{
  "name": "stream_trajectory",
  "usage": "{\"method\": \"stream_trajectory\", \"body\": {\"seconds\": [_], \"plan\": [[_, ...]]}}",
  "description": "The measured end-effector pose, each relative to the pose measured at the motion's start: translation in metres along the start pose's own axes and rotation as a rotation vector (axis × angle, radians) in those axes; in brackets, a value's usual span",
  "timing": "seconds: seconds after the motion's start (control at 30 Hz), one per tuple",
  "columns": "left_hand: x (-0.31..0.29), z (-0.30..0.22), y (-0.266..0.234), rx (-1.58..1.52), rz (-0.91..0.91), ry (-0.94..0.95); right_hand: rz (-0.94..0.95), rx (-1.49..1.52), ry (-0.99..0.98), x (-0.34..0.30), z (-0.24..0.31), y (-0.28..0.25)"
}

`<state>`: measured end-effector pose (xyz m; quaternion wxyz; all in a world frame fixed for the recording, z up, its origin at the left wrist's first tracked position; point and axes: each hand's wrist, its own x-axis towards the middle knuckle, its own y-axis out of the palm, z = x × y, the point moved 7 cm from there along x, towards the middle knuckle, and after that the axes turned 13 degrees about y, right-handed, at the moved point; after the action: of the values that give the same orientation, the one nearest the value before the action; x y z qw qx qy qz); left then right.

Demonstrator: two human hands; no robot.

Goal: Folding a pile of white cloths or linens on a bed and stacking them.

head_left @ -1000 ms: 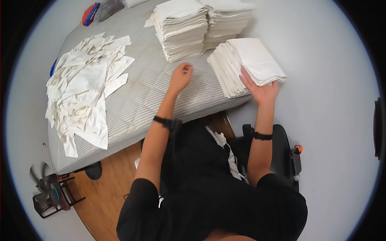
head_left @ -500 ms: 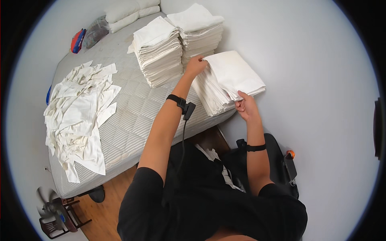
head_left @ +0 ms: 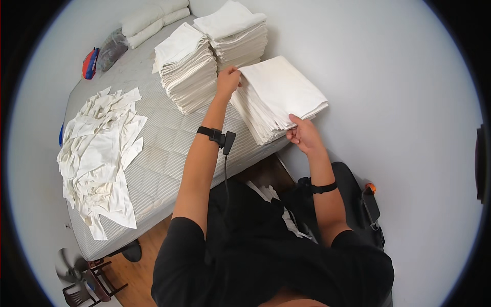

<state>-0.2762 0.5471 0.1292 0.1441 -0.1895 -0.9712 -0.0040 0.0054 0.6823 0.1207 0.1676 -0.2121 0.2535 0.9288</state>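
Both of my hands are at the nearest stack of folded white cloths (head_left: pixel 255 116), by the wall on the mattress corner. The top folded cloth (head_left: pixel 286 84) lies over this stack, its far right part reaching past the layers below. My left hand (head_left: pixel 228 81) is closed on its left corner. At its near edge, my right hand (head_left: pixel 305 135) pinches the cloth, thumb on top and fingers curled below. Two taller stacks, a left one (head_left: pixel 188 77) and a right one (head_left: pixel 238 43), stand just behind.
A loose heap of white cloths (head_left: pixel 99 153) covers the left of the striped mattress (head_left: pixel 169 148). White rolled bedding (head_left: pixel 148 25), a grey bundle (head_left: pixel 112 50) and a red-and-blue packet (head_left: pixel 90 63) lie at the far end. A fan (head_left: pixel 71 271) stands lower left; a black chair (head_left: pixel 348 187) is right.
The view has shifted a little. My left hand has drawn the top cloth's corner slightly left over the stack. My right hand still grips the near edge.
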Motion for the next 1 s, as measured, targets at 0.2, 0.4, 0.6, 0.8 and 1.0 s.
{"method": "stream_trajectory", "body": {"seconds": [0.2, 0.4, 0.6, 0.8, 1.0], "plan": [[-0.021, 0.014, -0.004, -0.233, -0.143, -0.086, 0.006, -0.089, 0.010, -0.003, -0.003, 0.005], [-0.025, 0.010, -0.032, 0.051, -0.357, 0.153, -0.318, -0.262, -0.183, -0.010, 0.026, -0.012], [-0.043, -0.093, 0.049, 0.316, -0.146, 0.792, -0.507, -0.510, -0.536, -0.026, 0.057, -0.007], [-0.042, -0.040, 0.081, 0.680, 0.201, 0.787, -0.458, -0.466, -0.402, -0.015, 0.041, -0.021], [-0.043, -0.022, 0.079, 0.874, 0.357, 0.686, -1.014, -1.118, -0.491, -0.072, 0.084, 0.020]]}}
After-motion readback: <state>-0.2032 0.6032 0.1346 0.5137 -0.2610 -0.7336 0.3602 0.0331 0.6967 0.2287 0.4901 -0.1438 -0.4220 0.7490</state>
